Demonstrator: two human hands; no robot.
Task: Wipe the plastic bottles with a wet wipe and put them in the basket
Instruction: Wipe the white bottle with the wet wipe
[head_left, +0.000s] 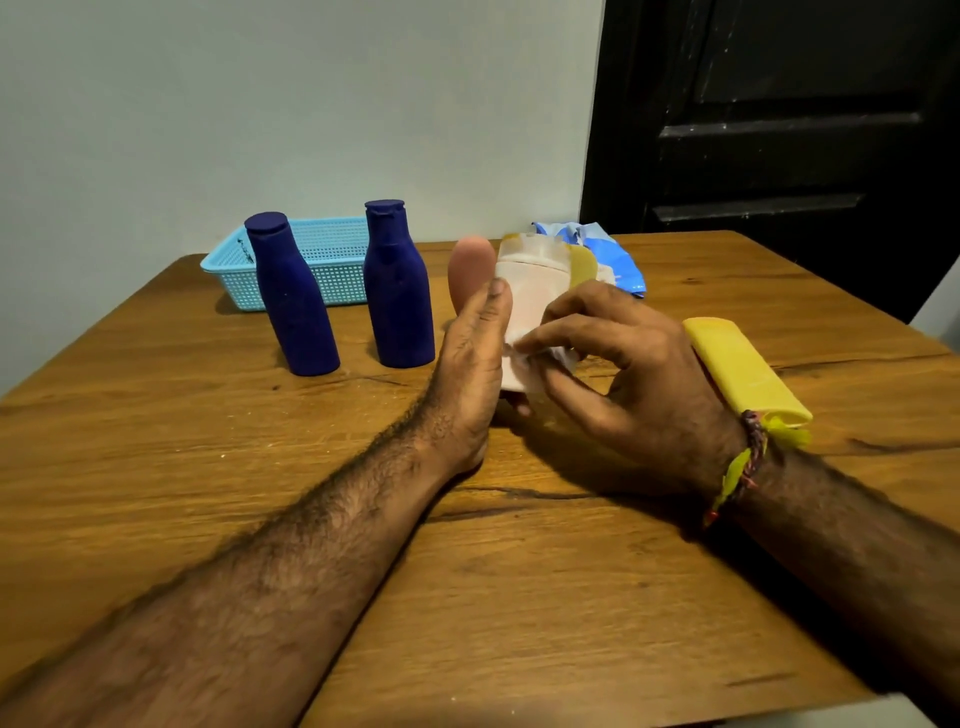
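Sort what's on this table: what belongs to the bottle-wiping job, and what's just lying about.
Job: white bottle held by left hand; wet wipe pinched by right hand; two blue bottles; pink bottle; yellow bottle; blue basket; wipes packet.
Lying about: nothing on the table.

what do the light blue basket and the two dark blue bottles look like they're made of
Light blue mesh basket: looks like moulded plastic, given its uniform colour and regular grid of small holes. Two dark blue bottles: probably plastic with a matte finish, since they show almost no shine; exact coating unclear.
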